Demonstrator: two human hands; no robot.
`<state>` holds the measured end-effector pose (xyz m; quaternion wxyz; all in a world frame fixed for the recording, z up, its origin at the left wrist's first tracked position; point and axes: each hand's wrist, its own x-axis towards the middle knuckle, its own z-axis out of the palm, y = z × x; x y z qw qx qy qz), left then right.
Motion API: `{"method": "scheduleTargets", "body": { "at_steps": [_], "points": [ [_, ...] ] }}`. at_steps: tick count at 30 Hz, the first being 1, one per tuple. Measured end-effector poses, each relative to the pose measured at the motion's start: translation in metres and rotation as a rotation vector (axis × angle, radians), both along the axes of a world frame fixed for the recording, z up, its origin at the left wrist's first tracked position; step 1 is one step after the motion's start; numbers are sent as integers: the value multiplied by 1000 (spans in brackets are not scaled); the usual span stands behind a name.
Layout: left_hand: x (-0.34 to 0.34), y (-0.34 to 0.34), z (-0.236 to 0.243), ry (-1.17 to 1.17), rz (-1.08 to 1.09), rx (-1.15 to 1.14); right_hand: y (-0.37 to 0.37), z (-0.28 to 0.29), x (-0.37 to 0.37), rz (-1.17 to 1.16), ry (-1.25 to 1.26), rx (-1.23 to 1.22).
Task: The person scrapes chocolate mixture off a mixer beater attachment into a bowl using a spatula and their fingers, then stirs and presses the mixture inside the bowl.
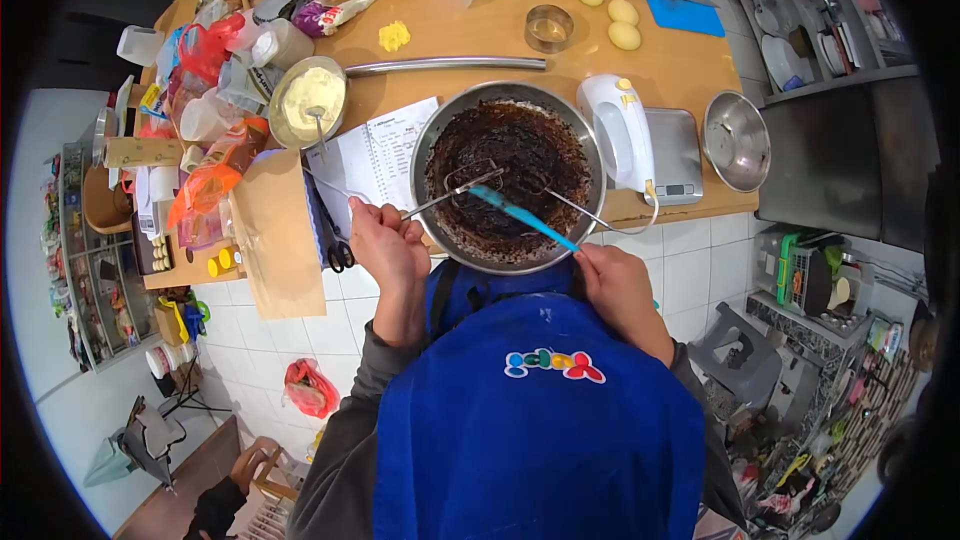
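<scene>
In the head view, the left hand [388, 248] grips a wire beater [432, 204] by its shaft; the right hand [618, 287] grips a blue spatula [522, 214] by its handle; both heads overlie the dark mixture [510, 140] in the steel mixing bowl [505, 264] beside a white hand mixer [610, 130].

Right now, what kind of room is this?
Most likely a kitchen: there's a steel mixing bowl with a dark mixture inside, a white electric hand mixer and a digital scale.
</scene>
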<state>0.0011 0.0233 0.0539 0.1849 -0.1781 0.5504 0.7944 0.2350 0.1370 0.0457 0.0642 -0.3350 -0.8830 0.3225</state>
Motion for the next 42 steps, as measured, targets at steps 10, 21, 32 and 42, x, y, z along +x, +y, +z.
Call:
{"method": "scheduleTargets", "body": {
  "at_steps": [10, 21, 32, 42],
  "points": [
    [4, -4, 3, 56, -69, 110, 7, 23, 6, 41, -56, 97],
    [20, 0, 2, 335, -173, 106, 0, 23, -7, -32, -171, 327],
    [36, 3, -7, 527, -338, 43, -8, 32, -14, -27, -198, 255],
    [37, 2, -12, 487, -383, 101, -4, 34, -9, -44, -154, -10]
  ]
}}
